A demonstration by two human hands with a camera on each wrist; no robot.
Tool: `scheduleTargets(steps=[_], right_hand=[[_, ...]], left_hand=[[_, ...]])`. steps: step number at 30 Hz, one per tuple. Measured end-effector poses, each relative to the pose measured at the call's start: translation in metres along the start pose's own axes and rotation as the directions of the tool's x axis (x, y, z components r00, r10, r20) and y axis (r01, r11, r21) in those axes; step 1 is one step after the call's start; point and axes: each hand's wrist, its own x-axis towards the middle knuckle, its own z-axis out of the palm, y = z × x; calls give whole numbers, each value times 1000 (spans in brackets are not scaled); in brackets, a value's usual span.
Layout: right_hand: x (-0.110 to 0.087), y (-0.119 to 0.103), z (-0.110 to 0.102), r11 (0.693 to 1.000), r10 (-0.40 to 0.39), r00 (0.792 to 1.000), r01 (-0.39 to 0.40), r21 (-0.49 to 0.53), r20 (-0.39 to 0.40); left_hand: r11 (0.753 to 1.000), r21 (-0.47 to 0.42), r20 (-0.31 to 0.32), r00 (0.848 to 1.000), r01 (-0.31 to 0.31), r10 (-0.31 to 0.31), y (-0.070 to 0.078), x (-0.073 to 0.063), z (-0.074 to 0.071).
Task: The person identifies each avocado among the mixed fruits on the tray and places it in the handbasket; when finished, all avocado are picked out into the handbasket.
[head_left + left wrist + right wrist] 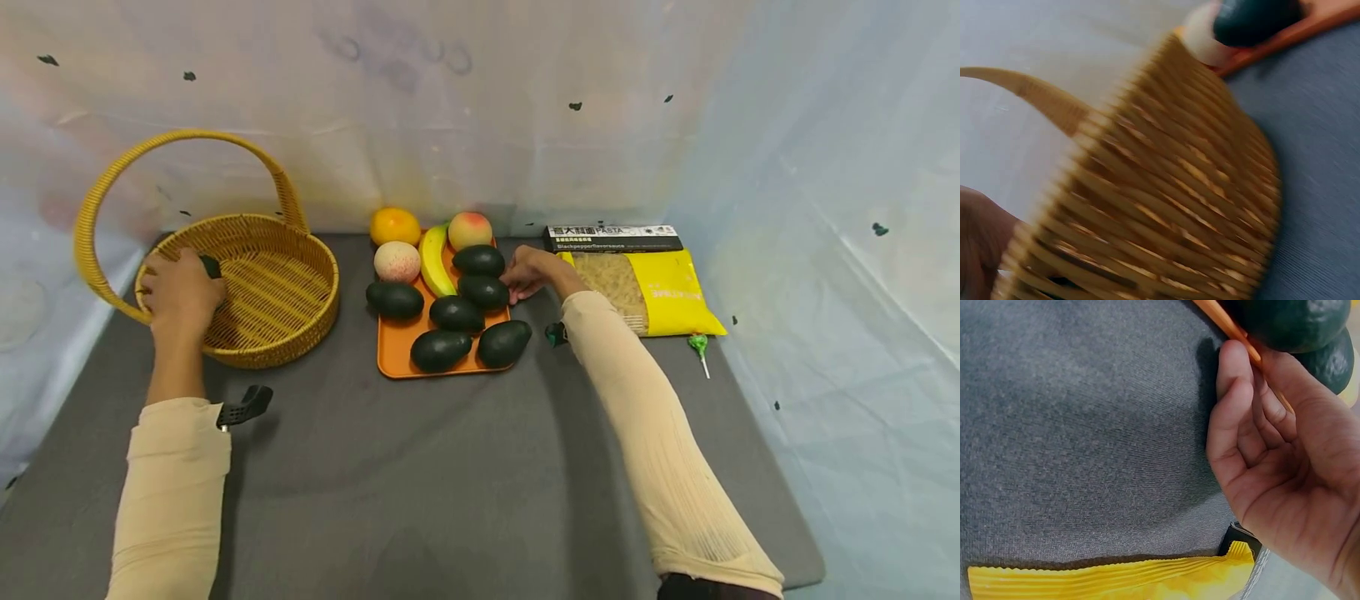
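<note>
My left hand point(180, 292) reaches over the near left rim of a yellow wicker basket point(322, 321) with a tall handle. It grips a dark green avocado point(211, 267), mostly covered by the fingers, inside the basket. In the left wrist view, the basket wall point(1172, 187) hides most of that hand point(982, 240). At the right side of an orange tray point(397, 354), my right hand point(536, 271) pinches the rim between thumb and curled fingers. Several avocados point(442, 350) lie on the tray, along with a banana point(435, 262) and peaches point(397, 262).
An orange fruit point(395, 227) sits at the tray's back left corner. To the right are a black pasta box point(611, 239), a yellow pasta bag point(667, 292) and a green lollipop point(698, 346). Pale sheeting point(487, 108) hangs behind the grey table point(360, 475).
</note>
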Motion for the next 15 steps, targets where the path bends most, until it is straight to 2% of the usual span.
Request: scheduleTargets(steps=[4,8,11,15], right_hand=[[-1,-2,0,1000,9,1000,-9,8,9],[3,3,-1,1000,-2,1000,2,-7,6],[7,8,-2,1000,-17,1000,17,-17,-6],[8,5,-4,1000,-5,1000,5,-13,2]], left_hand=[[999,35,-64,998,-20,23,-7,6,16],[999,39,-113,993,22,-18,-9,6,25],[999,34,-88,995,39,-36,-8,6,23],[999,45,-52,998,25,-23,-9,9,20]])
